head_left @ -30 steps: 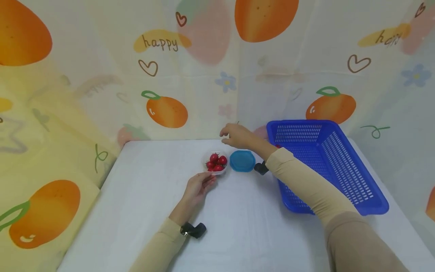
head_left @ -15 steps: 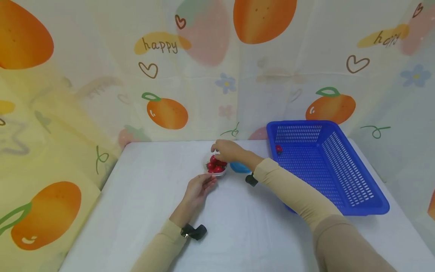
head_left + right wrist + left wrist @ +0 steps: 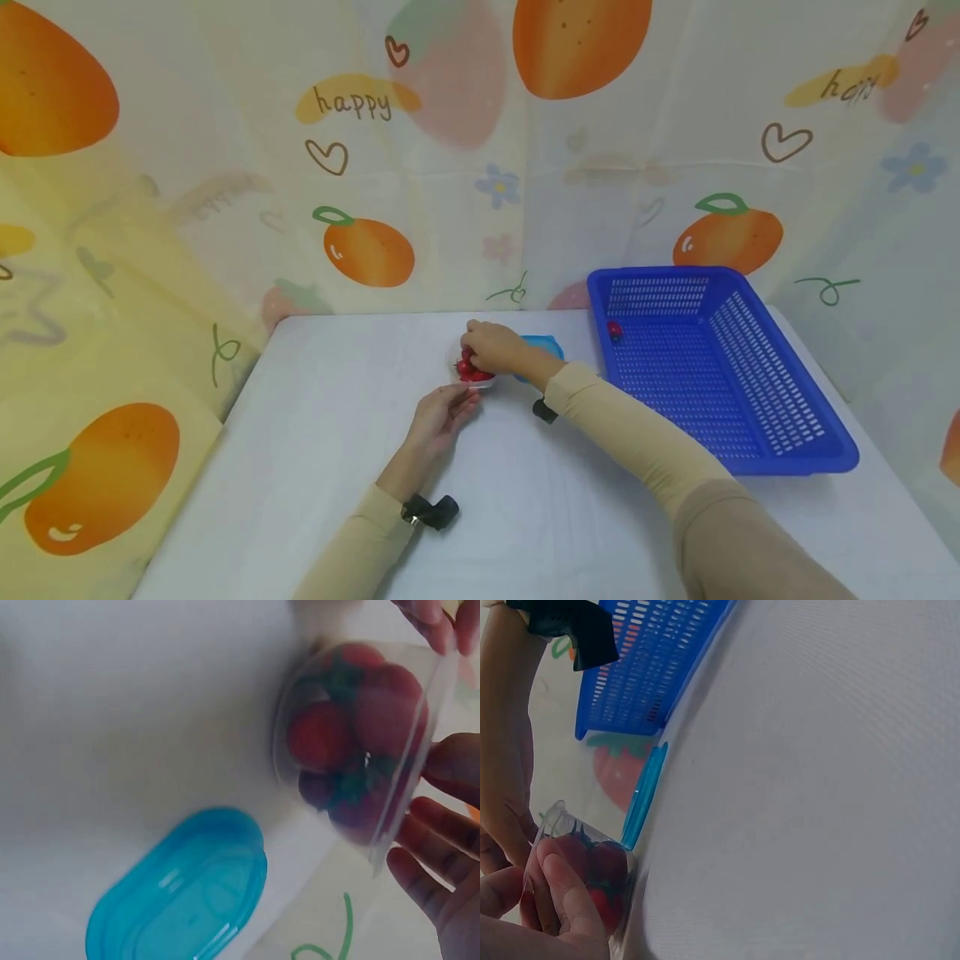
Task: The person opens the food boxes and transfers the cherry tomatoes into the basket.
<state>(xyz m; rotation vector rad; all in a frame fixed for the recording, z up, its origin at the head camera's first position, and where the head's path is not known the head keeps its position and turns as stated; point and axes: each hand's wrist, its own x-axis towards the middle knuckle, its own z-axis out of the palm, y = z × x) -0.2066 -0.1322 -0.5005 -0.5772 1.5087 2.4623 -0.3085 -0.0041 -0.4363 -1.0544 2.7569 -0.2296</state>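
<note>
Several red cherry tomatoes (image 3: 467, 365) with green stems fill a small clear plastic container (image 3: 283, 746) on the white table. My left hand (image 3: 441, 415) pinches the container's near rim between thumb and fingers. From above, my right hand (image 3: 497, 348) reaches over the container, its fingers down among the tomatoes. In the right wrist view its thumb and fingers are at the rim, apart from each other, and some fingertips are hidden behind the rim. Whether they hold a tomato does not show. Beside the container lies a blue lid (image 3: 180, 892), partly covered by my right hand in the head view.
A large blue slotted basket (image 3: 675, 358) stands at the right of the table (image 3: 315, 433), one cherry tomato (image 3: 615, 331) in its far left corner. A fruit-print cloth (image 3: 442, 183) hangs behind. My right forearm passes in front of the basket's near left side.
My right hand has come down and toward me, from beyond the container onto the tomatoes. The basket's tomato is in fuller view. My left hand keeps its place on the rim.
</note>
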